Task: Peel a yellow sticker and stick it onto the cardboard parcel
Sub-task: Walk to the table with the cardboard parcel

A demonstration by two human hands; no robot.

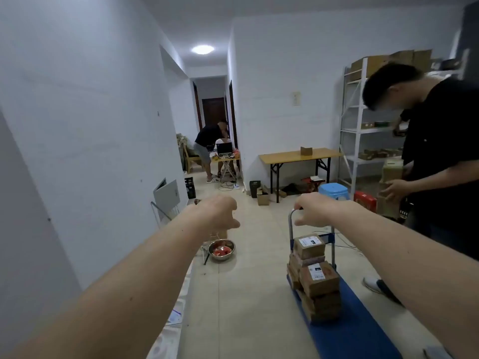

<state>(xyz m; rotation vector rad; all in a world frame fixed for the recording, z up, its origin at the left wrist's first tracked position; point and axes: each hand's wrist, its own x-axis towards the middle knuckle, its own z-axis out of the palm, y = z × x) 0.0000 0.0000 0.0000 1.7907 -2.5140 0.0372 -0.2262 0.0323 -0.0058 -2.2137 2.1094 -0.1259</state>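
Several cardboard parcels [316, 278] with white labels are stacked on a blue platform trolley [355, 325] on the floor. My right hand [312, 209] is closed around the top bar of the trolley handle [290, 226], above the stack. My left hand [220, 212] is held out in the air to the left of the trolley, fingers curled loosely, nothing visible in it. No yellow sticker shows in this view.
A metal bowl [221, 250] with red contents sits on the floor at left. A person in black [435, 156] stands at right holding a box beside white shelves [360, 125]. A folding table [300, 156], a blue stool [333, 190] and other people stand further back.
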